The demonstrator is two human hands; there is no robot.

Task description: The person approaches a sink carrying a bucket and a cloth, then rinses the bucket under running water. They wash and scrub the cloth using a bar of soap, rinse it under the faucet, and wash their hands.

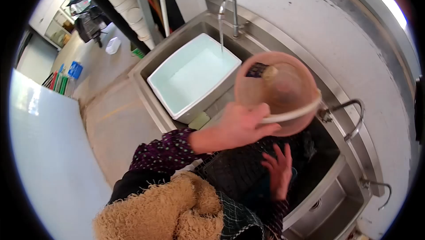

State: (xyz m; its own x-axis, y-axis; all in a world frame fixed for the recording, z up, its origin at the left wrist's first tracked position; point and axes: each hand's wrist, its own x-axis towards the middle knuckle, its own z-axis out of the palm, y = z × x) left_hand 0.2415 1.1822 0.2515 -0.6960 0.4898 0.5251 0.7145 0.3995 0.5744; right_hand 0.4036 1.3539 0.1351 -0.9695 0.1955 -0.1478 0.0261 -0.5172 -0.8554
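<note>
No text, label, brand, number or sign can be read. Right of the white tub point(207, 91), within the outline of the pink bucket point(294, 125), 1 dark patch point(256, 70) carries pale marks, too blurred to tell as lettering or pattern. Left of the white tub, a blue box point(75, 70) and, closer to the tub, a green container point(137, 53) are too small for any characters to be told.

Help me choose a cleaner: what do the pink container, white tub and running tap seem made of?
Pink container: probably smooth plastic; its wall looks translucent. White tub: matte, foam or plastic; its thick, pale rim suits both. Running tap: likely polished metal, given its silvery highlights.
</note>
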